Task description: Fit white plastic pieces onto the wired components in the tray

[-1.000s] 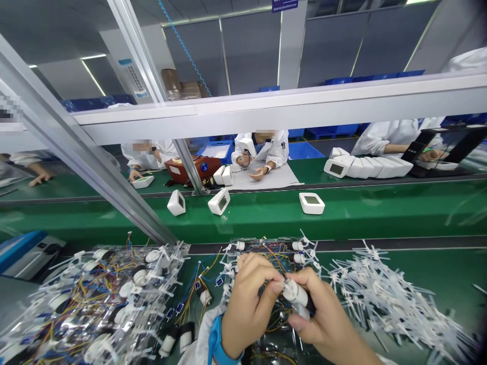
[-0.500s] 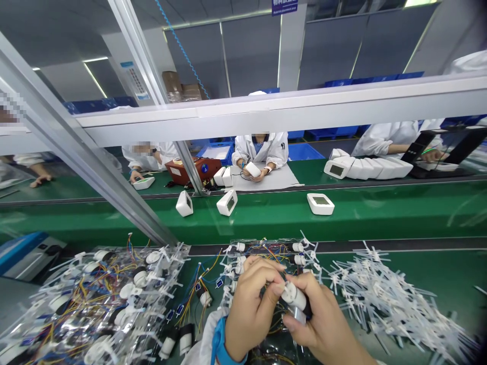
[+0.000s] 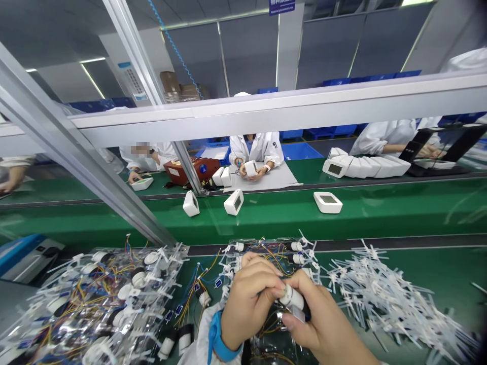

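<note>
Both my hands meet low in the middle of the view, over a clear bag of wired parts. My right hand (image 3: 323,324) is closed round a small white cylindrical part (image 3: 293,298) with a dark end. My left hand (image 3: 249,299), with a blue band at the wrist, pinches the near end of the same part with thumb and fingers. Thin coloured wires (image 3: 274,251) trail from the parts beneath my hands.
A heap of white parts with coloured wires (image 3: 95,299) lies at the left. A pile of white plastic ties (image 3: 384,299) lies at the right. White devices (image 3: 233,202) ride the green conveyor belt (image 3: 380,213) beyond. People in white coats (image 3: 256,149) work across it.
My hands stay together on the white part and have shifted slightly. The white devices on the belt have moved to the right. The person opposite has picked up a white device.
</note>
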Demonstrator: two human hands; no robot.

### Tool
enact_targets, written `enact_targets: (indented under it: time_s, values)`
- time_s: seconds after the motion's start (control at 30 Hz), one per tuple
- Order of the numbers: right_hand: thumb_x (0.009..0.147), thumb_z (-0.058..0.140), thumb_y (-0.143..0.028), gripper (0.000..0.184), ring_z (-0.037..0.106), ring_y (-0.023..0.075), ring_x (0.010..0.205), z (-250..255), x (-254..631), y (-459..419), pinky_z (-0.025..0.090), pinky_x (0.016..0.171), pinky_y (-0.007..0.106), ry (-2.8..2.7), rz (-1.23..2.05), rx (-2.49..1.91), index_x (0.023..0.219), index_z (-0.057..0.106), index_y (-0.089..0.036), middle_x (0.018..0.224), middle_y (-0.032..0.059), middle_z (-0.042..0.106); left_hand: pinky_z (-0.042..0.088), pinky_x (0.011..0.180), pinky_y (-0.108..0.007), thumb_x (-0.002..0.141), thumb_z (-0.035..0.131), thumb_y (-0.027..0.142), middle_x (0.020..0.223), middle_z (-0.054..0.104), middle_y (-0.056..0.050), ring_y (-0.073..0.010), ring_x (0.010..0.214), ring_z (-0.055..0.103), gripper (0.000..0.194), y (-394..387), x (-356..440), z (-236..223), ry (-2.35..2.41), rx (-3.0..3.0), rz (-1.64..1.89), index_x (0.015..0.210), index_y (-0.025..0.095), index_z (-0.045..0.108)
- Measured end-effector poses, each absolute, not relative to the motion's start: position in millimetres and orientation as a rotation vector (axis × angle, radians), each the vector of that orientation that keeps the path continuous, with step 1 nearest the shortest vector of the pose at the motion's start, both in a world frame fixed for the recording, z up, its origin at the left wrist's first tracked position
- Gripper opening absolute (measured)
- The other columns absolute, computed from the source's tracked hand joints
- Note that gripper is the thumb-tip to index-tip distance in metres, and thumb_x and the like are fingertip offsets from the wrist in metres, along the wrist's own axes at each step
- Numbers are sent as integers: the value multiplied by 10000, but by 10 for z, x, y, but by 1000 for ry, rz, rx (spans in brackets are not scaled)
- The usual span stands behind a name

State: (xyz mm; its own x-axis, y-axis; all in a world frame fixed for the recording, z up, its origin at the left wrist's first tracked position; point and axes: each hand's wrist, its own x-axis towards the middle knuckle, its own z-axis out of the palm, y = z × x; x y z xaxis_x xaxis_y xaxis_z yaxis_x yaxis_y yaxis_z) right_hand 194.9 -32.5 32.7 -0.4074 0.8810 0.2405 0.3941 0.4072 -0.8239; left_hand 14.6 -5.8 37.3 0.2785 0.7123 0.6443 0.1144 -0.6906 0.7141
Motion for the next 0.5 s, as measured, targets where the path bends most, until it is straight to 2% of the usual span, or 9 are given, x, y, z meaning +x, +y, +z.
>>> enact_targets:
  time_s: [0.17, 0.4, 0.5]
  values:
    - [980, 478, -662, 444, 472, 172, 543, 364, 1940, -326, 280, 519, 270, -1958, 876, -1048, 978, 554, -224, 679, -35, 512, 399, 896, -394, 1010, 596, 299, 780, 707, -18, -191, 849, 672, 179, -60, 145, 375, 738, 2060, 1442, 875, 213, 675]
    - [950, 417, -794, 594, 445, 162, 538, 457, 1989, -357, 277, 502, 271, -1964, 932, -1023, 958, 563, -217, 675, -37, 495, 361, 940, -419, 1039, 519, 384, 874, 692, -34, -207, 926, 649, 220, -94, 62, 467, 743, 2182, 1358, 957, 220, 640]
    - [939, 392, -820, 630, 444, 166, 547, 464, 1998, -376, 280, 504, 273, -1986, 941, -1033, 957, 564, -214, 673, -34, 489, 368, 934, -417, 1043, 517, 346, 869, 679, -35, -206, 926, 638, 197, -96, 49, 471, 736, 2165, 1364, 948, 221, 637]
